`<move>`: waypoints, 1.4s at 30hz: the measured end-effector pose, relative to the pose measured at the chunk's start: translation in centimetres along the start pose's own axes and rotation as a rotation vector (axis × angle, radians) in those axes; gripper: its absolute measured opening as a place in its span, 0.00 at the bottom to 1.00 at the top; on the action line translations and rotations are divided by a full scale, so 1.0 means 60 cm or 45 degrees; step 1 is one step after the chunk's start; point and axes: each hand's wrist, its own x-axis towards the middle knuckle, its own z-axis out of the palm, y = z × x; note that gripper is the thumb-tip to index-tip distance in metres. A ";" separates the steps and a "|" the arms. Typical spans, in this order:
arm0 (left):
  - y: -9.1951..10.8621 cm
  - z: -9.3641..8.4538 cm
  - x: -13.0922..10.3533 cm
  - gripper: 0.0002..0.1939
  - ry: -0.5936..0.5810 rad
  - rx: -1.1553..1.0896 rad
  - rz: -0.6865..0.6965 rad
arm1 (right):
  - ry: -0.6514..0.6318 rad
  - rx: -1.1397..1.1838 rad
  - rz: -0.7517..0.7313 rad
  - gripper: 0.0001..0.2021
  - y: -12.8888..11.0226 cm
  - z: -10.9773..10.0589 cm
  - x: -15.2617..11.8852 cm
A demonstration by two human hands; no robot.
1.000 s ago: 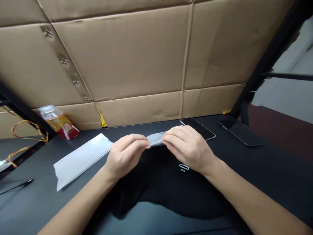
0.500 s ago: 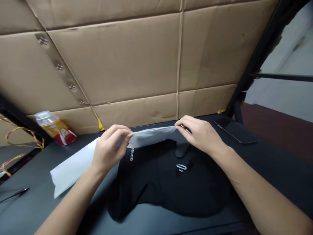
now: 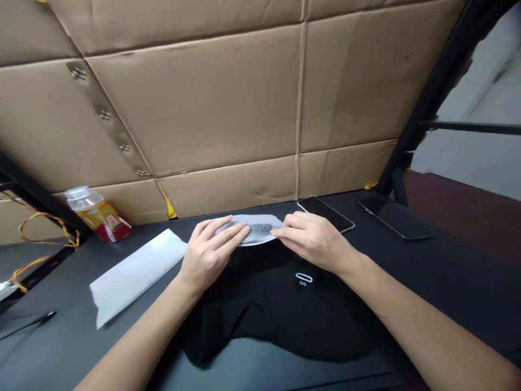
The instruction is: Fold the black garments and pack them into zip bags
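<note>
A pale, thin sheet (image 3: 260, 232) with dark print lies between my hands, above the far edge of a black cloth item (image 3: 280, 315) with white lettering. My left hand (image 3: 214, 247) grips its left end, fingers stretched across the face and thumb hidden. At the other end, my right hand (image 3: 311, 239) pinches the edge between thumb and bent fingers. I cannot tell whether the sheet is paper or frosted plastic. A folded white sheet (image 3: 138, 277) rests on the table to the left of my left hand.
Just behind my right hand lies a phone (image 3: 325, 212), with another dark phone (image 3: 393, 217) farther right. A jar with a clear lid (image 3: 100, 214) leans at the back left, near yellow-red wires (image 3: 44, 217). A pen (image 3: 35, 323) is at left. Cardboard (image 3: 195, 108) walls the back.
The sheet has tilted, so its printed face now shows. My left hand has moved right and spread its fingers over it; my right hand has shifted slightly inward. A phone behind it has come into view.
</note>
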 end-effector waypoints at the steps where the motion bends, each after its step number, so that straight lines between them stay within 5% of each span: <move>1: -0.003 0.002 0.001 0.25 -0.001 0.042 -0.034 | 0.022 -0.053 0.031 0.12 0.000 0.004 0.001; 5: -0.012 0.017 0.006 0.30 -0.248 0.043 -0.237 | -0.138 -0.066 0.305 0.12 0.020 0.027 -0.003; 8: -0.016 0.019 0.003 0.23 -0.423 -0.133 -0.266 | -0.239 0.006 0.389 0.10 0.044 0.031 -0.015; 13: -0.026 -0.005 -0.001 0.11 -0.683 -0.350 -0.098 | -0.365 0.134 0.702 0.15 0.065 -0.035 -0.052; 16: -0.033 -0.021 0.001 0.10 -0.839 -0.518 -0.131 | -0.642 0.274 0.989 0.18 0.055 -0.072 -0.088; 18: -0.036 -0.027 0.001 0.09 -0.901 -0.603 -0.173 | -0.679 0.314 1.071 0.16 0.036 -0.083 -0.109; 23: -0.032 -0.020 0.000 0.07 -0.954 -0.637 -0.193 | -0.364 0.311 0.796 0.04 -0.028 -0.107 -0.137; 26: -0.030 -0.016 0.000 0.08 -0.965 -0.429 -0.156 | -0.601 0.457 0.565 0.06 -0.047 -0.138 -0.142; 29: -0.037 -0.015 -0.005 0.09 -0.928 -0.203 -0.213 | -0.847 0.637 0.565 0.03 -0.035 -0.159 -0.129; 31: -0.045 -0.016 -0.013 0.11 -0.923 -0.127 -0.284 | -0.816 0.708 0.642 0.11 -0.015 -0.152 -0.106; 34: -0.055 -0.016 -0.025 0.10 -0.952 -0.076 -0.332 | -0.516 0.526 0.757 0.13 0.012 -0.098 -0.057; 39: -0.064 -0.023 -0.018 0.04 -0.971 -0.047 -0.315 | -0.578 0.316 0.669 0.05 0.023 0.021 0.008; 42: -0.058 -0.035 -0.001 0.04 -0.949 -0.024 -0.301 | -0.548 0.335 0.597 0.04 0.015 0.030 0.013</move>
